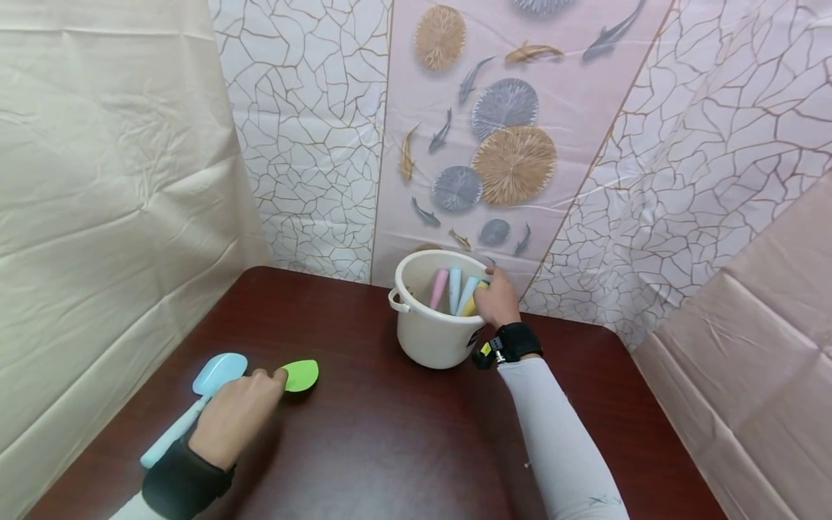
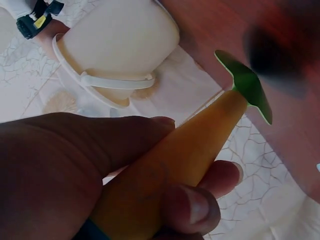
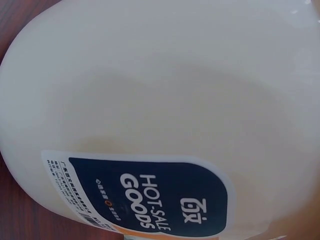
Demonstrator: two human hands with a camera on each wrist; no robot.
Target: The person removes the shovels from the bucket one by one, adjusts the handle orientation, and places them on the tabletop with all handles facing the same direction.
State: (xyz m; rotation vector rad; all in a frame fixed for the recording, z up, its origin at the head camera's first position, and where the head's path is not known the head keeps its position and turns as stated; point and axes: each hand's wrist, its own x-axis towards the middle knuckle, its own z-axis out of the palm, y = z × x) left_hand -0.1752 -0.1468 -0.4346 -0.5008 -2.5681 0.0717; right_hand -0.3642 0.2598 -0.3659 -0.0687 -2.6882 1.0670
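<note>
My left hand (image 1: 237,415) grips a small shovel with a green blade (image 1: 302,375) and a yellow handle (image 2: 170,165), thumb and fingers wrapped round the handle. Just left of that hand, a light-blue shovel (image 1: 172,433) lies on the table, partly hidden behind the hand. At the back of the table stands a white bucket (image 1: 429,343). Its right rim is held by my right hand (image 1: 499,297). Inside the bucket, a pink handle (image 1: 439,287), two light-blue handles and a yellow one lean upward. The right wrist view is filled by the bucket's side and its dark label (image 3: 150,195).
The dark red table (image 1: 383,448) ends at a patterned curtain (image 1: 312,144) behind the bucket. Beige cloth (image 1: 117,180) hangs along the left side, more cloth along the right. A white handle (image 2: 117,82) hangs on the bucket's side.
</note>
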